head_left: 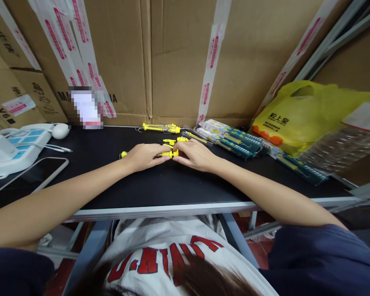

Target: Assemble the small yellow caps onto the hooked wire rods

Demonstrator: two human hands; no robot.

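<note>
In the head view my left hand (143, 156) is wrapped over a slim yellow-and-dark rod-like tool (166, 154), which lies sideways just above the black table top. Its yellow left end (123, 154) sticks out past the palm. My right hand (195, 155) pinches the tool's right end between thumb and fingers. Small yellow parts (169, 142) lie just beyond the fingertips. Farther back rests a group of similar yellow tools (161, 128) with thin metal wires. The fingers hide most of the held tool, so its exact kind cannot be made out.
Printed green-and-white boxes (231, 137) lie to the right, near a yellow plastic bag (299, 111) and clear plastic packaging (339, 150). A phone (31, 181) and a white power strip (33, 150) with cables occupy the left. Large cardboard boxes (175, 61) wall off the back.
</note>
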